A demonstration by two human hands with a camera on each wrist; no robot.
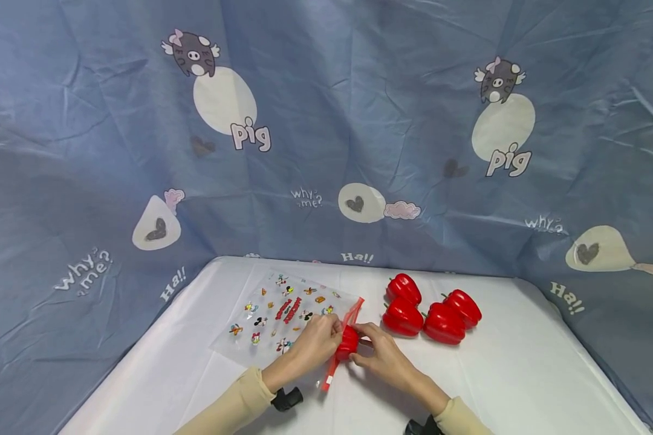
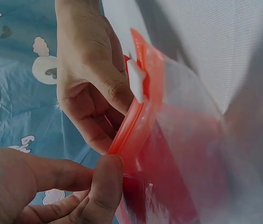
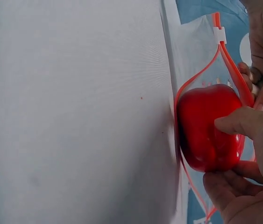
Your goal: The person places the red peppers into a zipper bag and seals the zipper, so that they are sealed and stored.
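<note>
A clear zip bag (image 1: 269, 323) printed with cartoon figures lies on the table, its red zip edge (image 2: 143, 119) facing right. My left hand (image 1: 320, 337) pinches the upper side of that edge between thumb and finger. Between the parted red strips sits a red bell pepper (image 3: 208, 133), partly inside the mouth of the bag. My right hand (image 1: 383, 357) grips the pepper from the right, thumb on top and fingers against its side. Near the end of the zip is a white slider (image 3: 219, 35). The pepper's far end is seen only dimly through the plastic in the left wrist view.
Several more red bell peppers (image 1: 402, 317) stand grouped on the white tablecloth (image 1: 528, 362), just beyond and right of my right hand. Behind the table hangs a blue printed curtain (image 1: 315, 151). Black wrist mounts (image 1: 287, 399) sit below both wrists.
</note>
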